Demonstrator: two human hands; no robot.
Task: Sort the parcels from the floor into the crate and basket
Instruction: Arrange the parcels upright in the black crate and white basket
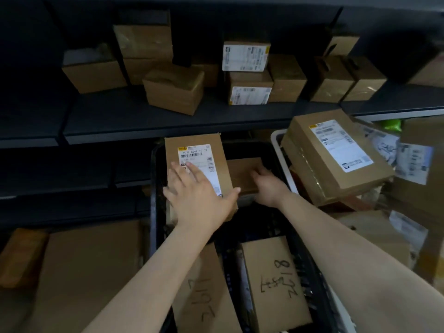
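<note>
Below dark shelving (144,121), a black crate (155,164) stands beside a white basket (281,162) heaped with parcels. In the crate's far end lie a labelled parcel (199,153) and a smaller plain parcel (242,173). The left hand (199,200) presses flat on the labelled one with fingers spread, while the right hand (269,188) rests on the plain one, and I cannot tell whether it clasps it.

The left hand (199,198) covers the lower half of the label (197,155) on the tall box (173,150). The right hand (269,186) has its fingertips out of sight against the small box (240,174), so its grip cannot be told. The white basket (275,138) shows only a rim under parcels. The shelf labels (243,56) are too blurred to read. The scrawled box (271,280) runs off the bottom edge.
</note>
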